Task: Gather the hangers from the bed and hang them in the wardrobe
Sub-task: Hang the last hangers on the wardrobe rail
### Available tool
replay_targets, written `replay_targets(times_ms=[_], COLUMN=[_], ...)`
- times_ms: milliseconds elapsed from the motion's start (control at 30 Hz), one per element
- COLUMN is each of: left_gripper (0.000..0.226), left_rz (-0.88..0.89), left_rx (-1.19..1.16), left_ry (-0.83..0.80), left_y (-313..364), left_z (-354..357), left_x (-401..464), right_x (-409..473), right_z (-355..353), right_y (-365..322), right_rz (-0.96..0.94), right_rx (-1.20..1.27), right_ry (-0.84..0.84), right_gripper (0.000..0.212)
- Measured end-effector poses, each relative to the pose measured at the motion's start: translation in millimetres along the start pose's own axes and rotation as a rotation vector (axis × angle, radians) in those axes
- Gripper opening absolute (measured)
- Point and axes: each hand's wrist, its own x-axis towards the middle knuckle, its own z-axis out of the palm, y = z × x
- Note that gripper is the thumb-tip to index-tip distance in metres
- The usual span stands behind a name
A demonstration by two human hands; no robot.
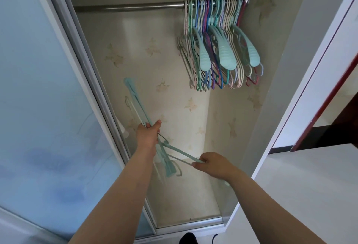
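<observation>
1. I see smooth, matt mint plastic hangers (135, 104) gripped in my left hand (148, 134).
2. Above both hands: brushed metal rail (127, 7), slightly glossy.
3. Left of my left hand: frosted, smooth sliding door (38, 88), metal-framed.

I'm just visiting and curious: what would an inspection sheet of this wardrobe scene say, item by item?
Surface: wardrobe floor pale and bare where visible; back wall papered with a faint floral print.
Job's things: rail carries a dense row of hung hangers bunched at its right end; a bundle of mint hangers is in the hands, not yet hung.
Clutter: nothing seen.
Hands: left hand grips the bundle; right hand pinches the arm of one hanger, drawn out sideways from the bundle.
Cables: nothing seen.
Surroundings: frosted sliding door at left; white wall at right; dark red door frame beyond.
</observation>
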Motion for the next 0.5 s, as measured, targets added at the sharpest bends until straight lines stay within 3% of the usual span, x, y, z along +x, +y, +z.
replay_targets(times_ms=[133, 267, 500], left_gripper=[0.031, 0.045, 0.027], left_rz=[0.025, 0.006, 0.063], left_rx=[-0.022, 0.016, 0.066], left_ry=[-0.027, 0.012, -0.053], left_y=[14.8, 30.4, 31.6], left_z=[-2.0, -11.2, -22.0], left_x=[4.4, 14.8, 21.1], right_x=[-3.1, -8.5, 7.1], right_z=[-3.0, 15.8, 10.8], right_y=[18.3, 26.3, -13.7], right_rz=[0.026, 0.205, 0.277], right_rx=[0.203, 0.585, 0.687], right_ry=[-0.126, -0.265, -0.221], right_gripper=[0.038, 0.036, 0.036])
